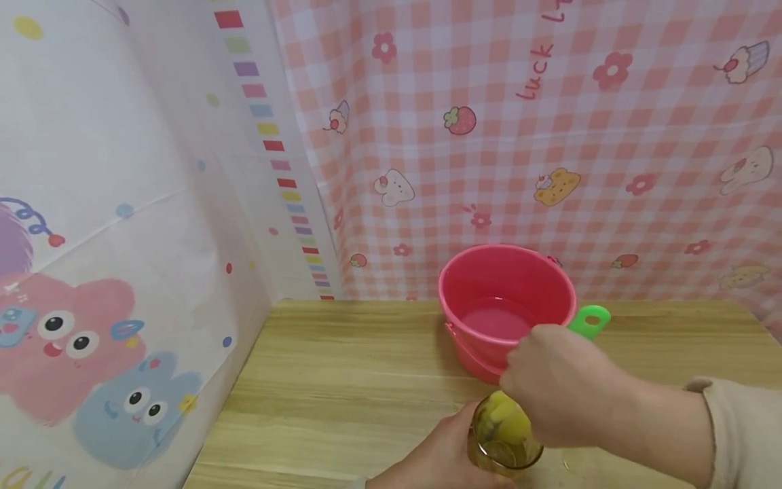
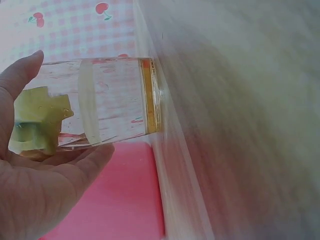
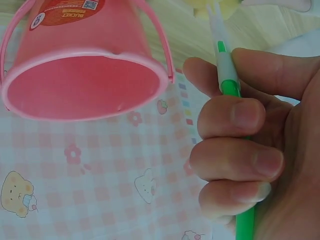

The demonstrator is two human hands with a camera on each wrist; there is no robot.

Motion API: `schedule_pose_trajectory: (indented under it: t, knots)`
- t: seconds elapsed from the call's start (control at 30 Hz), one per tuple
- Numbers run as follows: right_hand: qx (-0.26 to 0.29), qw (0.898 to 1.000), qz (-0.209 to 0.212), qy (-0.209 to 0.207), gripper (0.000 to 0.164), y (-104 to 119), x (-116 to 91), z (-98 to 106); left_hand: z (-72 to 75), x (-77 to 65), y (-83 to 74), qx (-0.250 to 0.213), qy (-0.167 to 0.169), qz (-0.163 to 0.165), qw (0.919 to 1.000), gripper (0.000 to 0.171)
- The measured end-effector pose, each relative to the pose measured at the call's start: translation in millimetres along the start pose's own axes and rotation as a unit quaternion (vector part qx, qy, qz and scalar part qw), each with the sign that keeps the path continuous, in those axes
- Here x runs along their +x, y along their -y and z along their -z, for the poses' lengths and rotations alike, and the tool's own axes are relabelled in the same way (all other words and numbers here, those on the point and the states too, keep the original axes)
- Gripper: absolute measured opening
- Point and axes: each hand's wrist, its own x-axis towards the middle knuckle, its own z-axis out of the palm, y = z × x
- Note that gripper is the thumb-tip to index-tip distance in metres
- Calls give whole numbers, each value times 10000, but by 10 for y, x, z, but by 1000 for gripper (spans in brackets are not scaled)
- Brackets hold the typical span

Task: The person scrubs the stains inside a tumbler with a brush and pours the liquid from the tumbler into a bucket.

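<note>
My left hand (image 1: 442,451) grips an amber-tinted drinking glass (image 2: 112,105) near its mouth, thumb on one side and fingers on the other. In the left wrist view the glass's base is at the wooden tabletop. My right hand (image 3: 240,135) is wrapped round the green and white handle (image 3: 230,86) of a sponge brush. Its yellow sponge head (image 1: 510,421) sits inside the upper part of the glass. The handle's green end (image 1: 590,320), with a hole in it, sticks out beyond the right hand.
Just behind the hands stands a pink bucket (image 1: 452,299) with its handle lowered at the side. A wooden table (image 1: 330,380) lies under everything. A pink checked cloth (image 1: 415,88) hangs at the back, and a white cartoon-printed sheet (image 1: 153,272) on the left.
</note>
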Motion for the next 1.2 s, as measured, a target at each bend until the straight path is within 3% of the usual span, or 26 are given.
schedule_pose_trajectory:
  t: [0.17,0.47,0.83,1.2]
  knots:
    - [103,9999,-62,12,36,13,-63,-17,4,-1,8,82,-15,-112,9999,91]
    - [245,9996,-64,-96,39,79,-227,-52,20,11,-4,-219,159,-62,9996,86]
    - [647,9974,246,-185,43,137,-242,25,26,4,-5,-102,86,-120,9998,83]
    - [-58,9998,203,-23,42,207,-140,106,24,1,2,-339,145,-163,9992,80]
